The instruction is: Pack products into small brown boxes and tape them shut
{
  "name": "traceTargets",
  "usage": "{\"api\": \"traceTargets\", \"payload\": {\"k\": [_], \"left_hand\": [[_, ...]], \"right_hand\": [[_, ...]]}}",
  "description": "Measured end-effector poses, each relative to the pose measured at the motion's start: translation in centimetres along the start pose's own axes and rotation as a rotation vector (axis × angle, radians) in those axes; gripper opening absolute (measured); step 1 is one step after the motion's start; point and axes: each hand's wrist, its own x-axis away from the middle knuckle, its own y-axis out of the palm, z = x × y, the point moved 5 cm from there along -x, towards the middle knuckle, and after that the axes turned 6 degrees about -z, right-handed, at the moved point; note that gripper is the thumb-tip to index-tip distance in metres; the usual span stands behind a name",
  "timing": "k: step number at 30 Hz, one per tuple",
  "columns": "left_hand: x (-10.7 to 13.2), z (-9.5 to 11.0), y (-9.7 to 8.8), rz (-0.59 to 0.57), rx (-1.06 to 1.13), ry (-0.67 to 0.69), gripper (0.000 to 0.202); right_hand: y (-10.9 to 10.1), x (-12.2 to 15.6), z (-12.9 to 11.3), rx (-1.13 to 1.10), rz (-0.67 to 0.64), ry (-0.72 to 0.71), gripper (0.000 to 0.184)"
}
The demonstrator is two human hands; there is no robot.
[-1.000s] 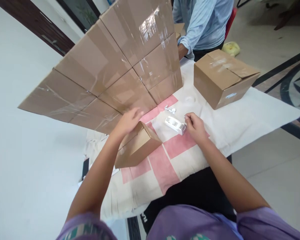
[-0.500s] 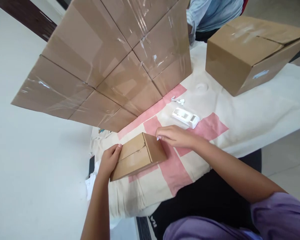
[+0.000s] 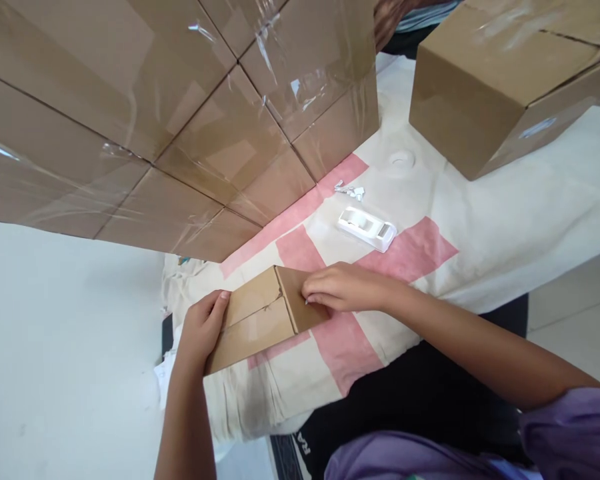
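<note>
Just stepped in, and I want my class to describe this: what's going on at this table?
A person has the left hand on one end of a small cardboard box. The right hand is at the opposite end, fingers drawn together; anything pinched there is too small to identify. Beyond lie a white plastic device and small white pieces, near a bigger box.

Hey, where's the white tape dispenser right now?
In the head view, the tape dispenser lies right of centre on the cloth, beyond the right hand and just nearer than some small white pieces.
</note>
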Motion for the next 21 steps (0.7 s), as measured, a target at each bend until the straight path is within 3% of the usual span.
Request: {"api": "traceTargets", "payload": {"k": [5, 21], "left_hand": [[0.0, 0.0, 0.2, -0.004, -0.012, -0.008, 0.048], [-0.1, 0.4, 0.3, -0.03, -0.048, 0.029, 0.051]], "right_hand": [[0.1, -0.2, -0.2, 0.04, 0.003, 0.022, 0.017], [-1.1, -0.9, 0.4, -0.112, -0.06, 0.299, 0.014]]}}
